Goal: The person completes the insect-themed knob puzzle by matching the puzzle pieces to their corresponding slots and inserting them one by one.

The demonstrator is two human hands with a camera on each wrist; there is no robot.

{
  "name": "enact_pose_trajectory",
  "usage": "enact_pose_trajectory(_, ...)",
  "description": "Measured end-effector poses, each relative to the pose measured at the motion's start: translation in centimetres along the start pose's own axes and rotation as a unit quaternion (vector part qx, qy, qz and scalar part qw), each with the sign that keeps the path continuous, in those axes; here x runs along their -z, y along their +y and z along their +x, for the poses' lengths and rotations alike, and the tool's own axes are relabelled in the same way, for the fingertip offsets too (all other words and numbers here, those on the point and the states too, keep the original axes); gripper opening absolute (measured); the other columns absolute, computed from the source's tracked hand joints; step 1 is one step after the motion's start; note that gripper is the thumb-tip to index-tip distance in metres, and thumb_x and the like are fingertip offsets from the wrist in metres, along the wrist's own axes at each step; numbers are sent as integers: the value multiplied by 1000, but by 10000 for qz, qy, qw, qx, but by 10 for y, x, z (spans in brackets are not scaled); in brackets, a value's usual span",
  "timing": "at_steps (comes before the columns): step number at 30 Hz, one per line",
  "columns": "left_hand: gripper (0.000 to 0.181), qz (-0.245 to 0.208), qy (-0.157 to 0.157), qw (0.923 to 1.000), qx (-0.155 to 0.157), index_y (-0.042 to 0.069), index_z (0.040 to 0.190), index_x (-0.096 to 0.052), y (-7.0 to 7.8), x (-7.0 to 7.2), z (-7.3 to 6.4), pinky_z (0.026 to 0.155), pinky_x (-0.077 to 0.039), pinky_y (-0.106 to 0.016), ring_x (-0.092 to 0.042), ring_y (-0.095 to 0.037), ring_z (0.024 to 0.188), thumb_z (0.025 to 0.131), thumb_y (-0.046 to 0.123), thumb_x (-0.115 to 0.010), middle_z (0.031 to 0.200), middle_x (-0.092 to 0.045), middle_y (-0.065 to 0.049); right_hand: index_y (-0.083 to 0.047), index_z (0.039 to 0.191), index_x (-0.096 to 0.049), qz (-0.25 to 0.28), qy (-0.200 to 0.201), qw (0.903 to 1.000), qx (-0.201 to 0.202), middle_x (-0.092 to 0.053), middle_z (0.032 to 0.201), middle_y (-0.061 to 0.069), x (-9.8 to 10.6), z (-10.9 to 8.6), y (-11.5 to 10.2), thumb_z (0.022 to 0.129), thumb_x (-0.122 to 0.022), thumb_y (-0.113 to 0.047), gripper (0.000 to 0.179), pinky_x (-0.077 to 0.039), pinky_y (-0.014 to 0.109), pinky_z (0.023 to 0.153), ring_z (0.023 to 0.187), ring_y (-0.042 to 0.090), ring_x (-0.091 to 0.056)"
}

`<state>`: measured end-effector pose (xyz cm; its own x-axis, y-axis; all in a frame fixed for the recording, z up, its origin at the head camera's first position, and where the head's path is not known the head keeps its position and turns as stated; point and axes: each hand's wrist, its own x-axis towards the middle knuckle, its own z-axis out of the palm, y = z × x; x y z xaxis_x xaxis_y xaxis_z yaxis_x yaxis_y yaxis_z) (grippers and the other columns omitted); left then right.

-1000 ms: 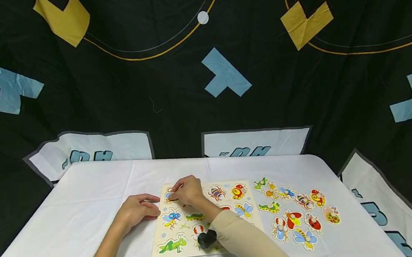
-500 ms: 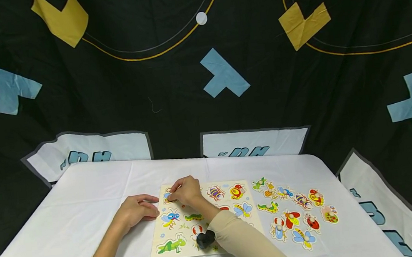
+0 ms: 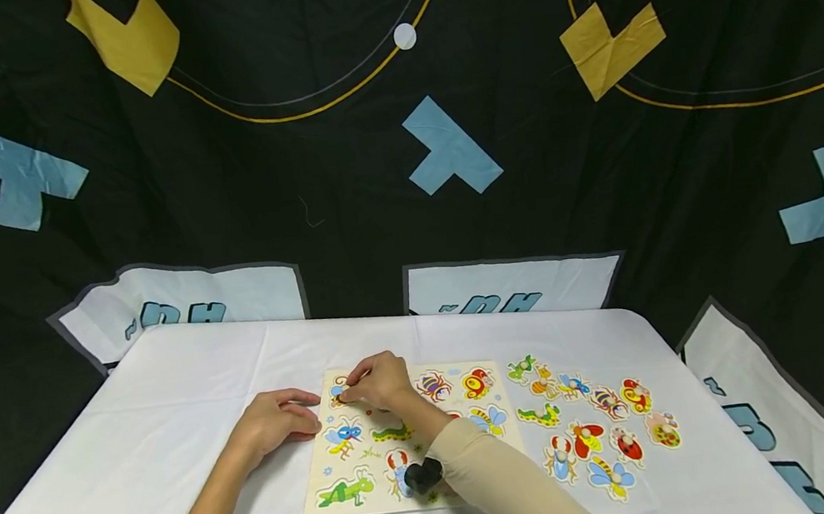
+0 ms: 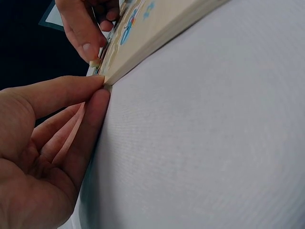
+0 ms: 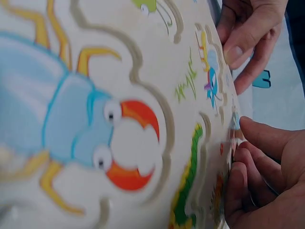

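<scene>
A wooden insect puzzle board lies on the white table, with recesses showing printed insects. My left hand is at its left edge; in the left wrist view the thumb and a fingertip pinch that edge. Over the board's far left corner, my right hand pinches a small insect puzzle piece by its pale knob. The piece sits at the top-left recess, mostly covered by the fingers. In the right wrist view, the right fingertips are low over the board, beyond the green caterpillar picture.
Several loose knobbed insect pieces lie to the right of the board, among them a caterpillar, a ladybug and a blue-winged bee. A black curtain hangs behind the white tablecloth.
My right hand and forearm have shifted slightly to the right, still at the top-left recess. The left hand and the loose pieces stay where they were.
</scene>
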<state>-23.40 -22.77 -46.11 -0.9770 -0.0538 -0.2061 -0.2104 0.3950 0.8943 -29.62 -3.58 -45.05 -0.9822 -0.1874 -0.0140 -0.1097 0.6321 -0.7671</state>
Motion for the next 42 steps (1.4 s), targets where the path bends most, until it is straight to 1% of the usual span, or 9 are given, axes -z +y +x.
enact_pose_trajectory(4, 49, -39, -4, 10000, -85, -4, 123, -67, 1, 0, 0, 69, -59, -30, -69, -16, 75, 76, 1, -82, 83, -75, -6, -16, 75, -78, 66, 34, 9999, 85, -65, 65, -6, 10, 0, 4, 72, -92, -24, 16, -39, 21, 54, 62, 8, -53)
enact_pose_trajectory(8, 50, -54, -18, 9999, -108, -4, 123, -66, 2, -1, 1, 69, -59, -31, -70, -16, 75, 76, 1, -82, 83, -75, -6, -14, 77, -79, 126, 62, 9998, 111, -66, 67, -4, 21, -1, 5, 73, -92, -21, 15, -41, 22, 57, 66, 10, -54)
enact_pose_trajectory(11, 50, -101, -31, 9999, -116, -5, 123, -66, 2, 0, 0, 69, -59, -31, -70, -16, 75, 75, 1, -82, 82, -74, -6, -14, 80, -79, 102, -1, 9999, 51, -66, 70, -3, 30, -3, 5, 74, -90, -21, 14, -42, 22, 59, 68, 11, -55)
enact_pose_trajectory(15, 50, -143, -64, 9997, -174, -6, 122, -66, 1, 0, 0, 70, -60, -31, -70, -16, 76, 75, 0, -82, 82, -74, -6, -14, 83, -79, 13, -80, 10000, -31, -66, 71, -2, 42, -4, 5, 77, -89, -22, 14, -42, 21, 57, 66, 11, -57)
enact_pose_trajectory(20, 50, -101, -44, 9998, -176, -6, 122, -66, 2, -1, 0, 69, -59, -31, -70, -16, 75, 75, 1, -82, 81, -74, -5, -12, 85, -79, -12, -28, 10000, 62, -68, 72, -1, 59, -6, 8, 78, -88, -21, 14, -43, 23, 56, 66, 12, -57)
enact_pose_trajectory(24, 50, -107, -56, 9998, -180, -6, 122, -66, 2, 0, 0, 69, -59, -31, -70, -16, 74, 75, 1, -82, 81, -74, -6, -14, 86, -79, -168, -7, 9998, 57, -68, 75, -1, 70, -8, 11, 77, -88, -22, 14, -43, 25, 58, 70, 14, -57)
enact_pose_trajectory(29, 50, -105, -69, 9998, -172, -6, 122, -66, 3, 1, -1, 68, -59, -30, -70, -16, 74, 75, 1, -82, 81, -74, -6, -15, 86, -79, -325, -2, 9994, -106, -66, 79, 0, 82, -8, 16, 77, -88, -23, 16, -45, 27, 61, 72, 15, -57)
enact_pose_trajectory(37, 50, -114, -69, 9997, -184, -6, 122, -66, 1, 1, 0, 69, -59, -31, -70, -16, 75, 75, 1, -81, 82, -75, -7, -14, 90, -79, -172, 38, 9997, -186, -69, 85, 1, 103, -11, 22, 78, -88, -21, 17, -47, 29, 66, 77, 18, -61)
enact_pose_trajectory(42, 51, -54, -56, 9998, -160, -6, 123, -66, 1, 0, 1, 69, -59, -30, -70, -16, 76, 75, 1, -82, 82, -75, -7, -13, 95, -80, -267, 35, 9994, -211, -70, 87, 1, 118, -14, 28, 79, -87, -22, 20, -48, 32, 72, 83, 19, -61)
